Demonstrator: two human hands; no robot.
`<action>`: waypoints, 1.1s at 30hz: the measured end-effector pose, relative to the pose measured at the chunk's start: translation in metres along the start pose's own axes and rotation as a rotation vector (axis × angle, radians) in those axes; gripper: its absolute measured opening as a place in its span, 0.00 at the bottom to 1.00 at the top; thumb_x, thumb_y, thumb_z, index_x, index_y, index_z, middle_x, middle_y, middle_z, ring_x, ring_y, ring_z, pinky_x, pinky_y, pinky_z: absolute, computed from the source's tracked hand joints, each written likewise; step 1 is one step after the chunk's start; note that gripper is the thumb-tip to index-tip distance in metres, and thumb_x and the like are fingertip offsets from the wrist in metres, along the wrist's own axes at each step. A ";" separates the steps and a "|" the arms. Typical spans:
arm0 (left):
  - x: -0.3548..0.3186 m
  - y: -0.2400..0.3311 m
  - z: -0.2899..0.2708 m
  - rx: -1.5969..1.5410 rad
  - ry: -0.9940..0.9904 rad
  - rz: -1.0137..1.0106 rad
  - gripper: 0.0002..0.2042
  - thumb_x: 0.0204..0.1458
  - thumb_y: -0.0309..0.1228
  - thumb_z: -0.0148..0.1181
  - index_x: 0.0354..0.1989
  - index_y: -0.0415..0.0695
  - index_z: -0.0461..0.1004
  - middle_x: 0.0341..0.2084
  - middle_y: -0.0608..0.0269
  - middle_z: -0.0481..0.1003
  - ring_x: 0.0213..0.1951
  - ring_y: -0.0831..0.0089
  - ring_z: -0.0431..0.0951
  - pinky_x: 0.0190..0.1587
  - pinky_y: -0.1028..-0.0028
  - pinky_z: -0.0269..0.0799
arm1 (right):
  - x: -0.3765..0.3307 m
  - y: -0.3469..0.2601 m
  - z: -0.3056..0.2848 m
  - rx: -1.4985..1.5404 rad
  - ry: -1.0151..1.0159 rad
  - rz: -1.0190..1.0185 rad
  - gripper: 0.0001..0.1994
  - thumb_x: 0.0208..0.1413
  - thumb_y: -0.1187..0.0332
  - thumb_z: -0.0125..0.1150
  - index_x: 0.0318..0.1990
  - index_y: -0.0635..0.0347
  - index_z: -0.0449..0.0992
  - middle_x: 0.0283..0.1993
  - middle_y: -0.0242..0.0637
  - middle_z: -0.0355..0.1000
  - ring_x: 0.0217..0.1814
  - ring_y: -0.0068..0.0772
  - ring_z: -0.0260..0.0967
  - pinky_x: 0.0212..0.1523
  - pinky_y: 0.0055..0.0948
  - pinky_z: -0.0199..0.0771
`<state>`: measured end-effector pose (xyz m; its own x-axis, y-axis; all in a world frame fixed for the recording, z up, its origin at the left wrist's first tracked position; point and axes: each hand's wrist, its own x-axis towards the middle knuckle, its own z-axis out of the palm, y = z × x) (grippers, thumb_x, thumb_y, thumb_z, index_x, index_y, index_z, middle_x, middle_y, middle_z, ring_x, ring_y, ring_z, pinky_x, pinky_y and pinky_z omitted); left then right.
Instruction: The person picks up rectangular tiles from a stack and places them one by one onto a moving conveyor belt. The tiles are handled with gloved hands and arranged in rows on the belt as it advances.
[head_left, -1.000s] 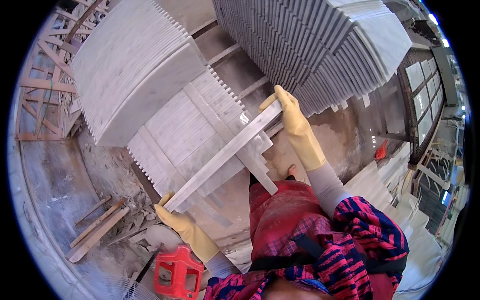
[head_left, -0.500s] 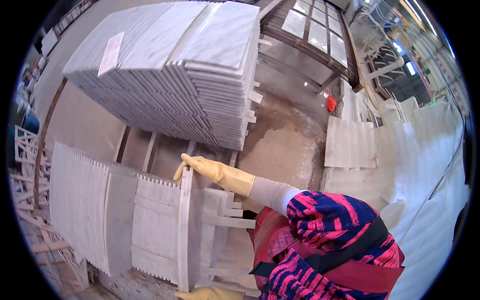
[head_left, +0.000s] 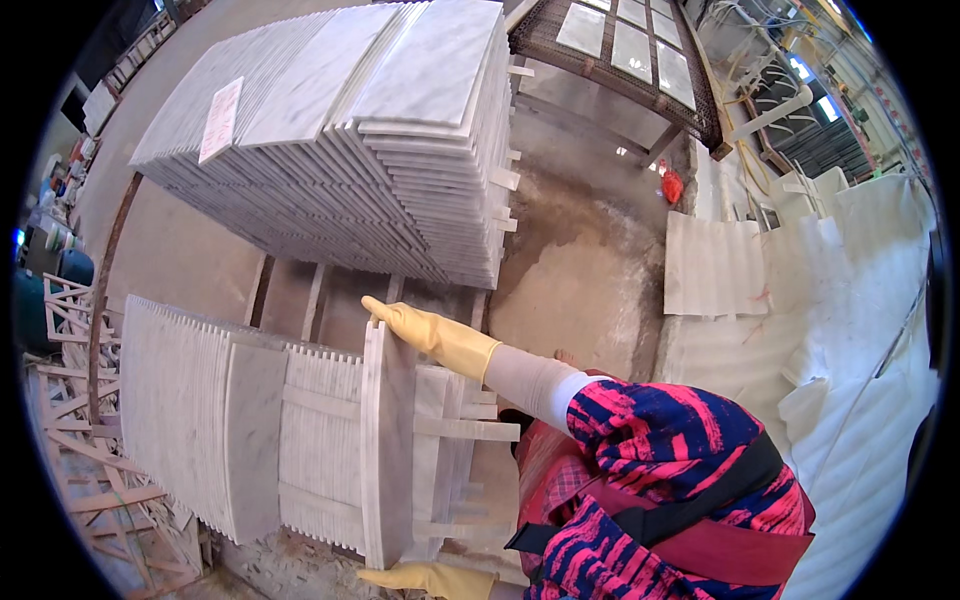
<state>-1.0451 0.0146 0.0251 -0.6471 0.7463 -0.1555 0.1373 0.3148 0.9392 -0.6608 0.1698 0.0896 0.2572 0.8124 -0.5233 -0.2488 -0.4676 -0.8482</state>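
Note:
My right hand [head_left: 425,330], in a yellow rubber glove, grips the far end of an upright white-grey marble slab [head_left: 392,450]. My left hand [head_left: 430,578], gloved the same way and partly cut off by the lower edge, is at the slab's near end with its fingers under the corner. A pale line along the slab's edge leaves unclear whether it is one piece or two. Left of it stands a row of thin marble strips [head_left: 320,450]. Beyond that row, larger marble slabs [head_left: 175,410] stand packed on edge.
A big stack of marble slabs [head_left: 420,60] rises ahead, a written tag [head_left: 220,120] on it. A dark mesh rack [head_left: 560,60] holds white tiles at the far right. White sheeting [head_left: 840,320] covers the right side. Wooden frames [head_left: 110,490] lie at the left.
My right hand's fingers, earlier spread over the slab's far end, are now closer together. Both hands stay at the slab's ends. The whole view has shifted slightly.

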 end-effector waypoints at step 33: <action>-0.102 0.010 0.024 0.267 -0.376 -0.572 0.47 0.59 0.69 0.44 0.71 0.36 0.63 0.69 0.48 0.65 0.68 0.55 0.66 0.71 0.60 0.59 | -0.140 0.024 -0.219 -0.499 0.170 0.262 0.42 0.65 0.32 0.39 0.65 0.64 0.71 0.68 0.53 0.68 0.71 0.56 0.64 0.68 0.49 0.64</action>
<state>-0.9596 -0.0446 0.0434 -0.3778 0.5582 -0.7387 0.0645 0.8118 0.5804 -0.4982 -0.0311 0.1243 0.4024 0.5996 -0.6918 0.1346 -0.7862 -0.6032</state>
